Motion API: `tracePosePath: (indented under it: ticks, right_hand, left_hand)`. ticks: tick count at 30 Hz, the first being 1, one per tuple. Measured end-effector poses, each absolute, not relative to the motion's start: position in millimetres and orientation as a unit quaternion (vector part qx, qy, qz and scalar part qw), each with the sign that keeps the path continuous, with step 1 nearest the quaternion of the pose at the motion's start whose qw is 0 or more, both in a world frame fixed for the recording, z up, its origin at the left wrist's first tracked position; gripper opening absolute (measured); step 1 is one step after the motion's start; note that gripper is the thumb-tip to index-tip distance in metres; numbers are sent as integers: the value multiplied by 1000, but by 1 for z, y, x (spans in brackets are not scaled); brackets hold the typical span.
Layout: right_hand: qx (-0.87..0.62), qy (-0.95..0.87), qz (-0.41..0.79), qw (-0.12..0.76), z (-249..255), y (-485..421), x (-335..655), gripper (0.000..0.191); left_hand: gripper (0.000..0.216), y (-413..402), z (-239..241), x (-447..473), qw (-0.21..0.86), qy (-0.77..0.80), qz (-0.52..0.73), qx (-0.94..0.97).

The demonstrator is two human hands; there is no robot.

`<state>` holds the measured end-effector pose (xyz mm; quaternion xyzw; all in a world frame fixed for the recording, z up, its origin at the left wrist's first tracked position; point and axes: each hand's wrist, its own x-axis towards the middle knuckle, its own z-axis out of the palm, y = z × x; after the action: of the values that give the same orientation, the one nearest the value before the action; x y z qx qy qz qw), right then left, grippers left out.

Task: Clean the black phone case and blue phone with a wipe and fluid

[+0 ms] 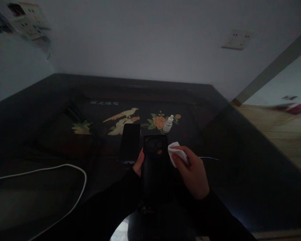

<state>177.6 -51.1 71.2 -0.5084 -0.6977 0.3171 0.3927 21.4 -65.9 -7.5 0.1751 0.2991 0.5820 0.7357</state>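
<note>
My left hand (138, 163) grips the left edge of a black phone case (154, 180), which has a large round camera ring near its top. Pinched between the thumb and fingers of my right hand (194, 172) is a folded white tissue (177, 154), just off the case's upper right edge. A dark smartphone (129, 143) lies on the table to the left of the case. Beyond the case stands a small clear bottle (168, 124) with a white cap. Dim light hides much of the case's detail.
The dark, glossy table (200, 110) carries a bird-and-flower decoration. A white cable (84, 177) curves across its left side. Behind it rises a pale wall with a socket plate (237, 39); more sockets (30, 21) are at upper left. Wooden floor (273, 124) shows at the right.
</note>
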Motion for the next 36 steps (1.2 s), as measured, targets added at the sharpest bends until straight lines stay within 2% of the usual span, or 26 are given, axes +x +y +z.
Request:
tracePosePath:
  ticks: [6, 10, 14, 18, 22, 25, 29, 36]
  right_hand:
    - [-496, -699, 298, 420, 72, -53, 180, 12]
    - [-478, -704, 292, 436, 73, -57, 180, 11]
    - [-450, -720, 301, 434, 73, -60, 179, 12]
    - [-425, -728, 322, 432, 73, -62, 179, 14]
    - [-405, -732, 347, 423, 71, -61, 179, 14]
    - [-434, -682, 400, 432, 70, -59, 179, 11]
    - [-470, -584, 475, 461, 69, -52, 184, 13]
    - [-507, -638, 360, 453, 68, -41, 192, 17]
  left_hand:
    - [88, -60, -21, 21, 721, 324, 577, 205]
    - [75, -59, -22, 22, 718, 337, 578, 192]
    - [47, -68, -12, 28, 756, 295, 549, 200]
    - [55, -88, -2, 36, 816, 210, 502, 197]
    - [51, -97, 5, 34, 834, 159, 497, 177]
    - [47, -90, 14, 27, 886, 141, 421, 136]
    - [52, -80, 20, 22, 900, 129, 409, 82]
    - [56, -81, 18, 23, 916, 134, 373, 65]
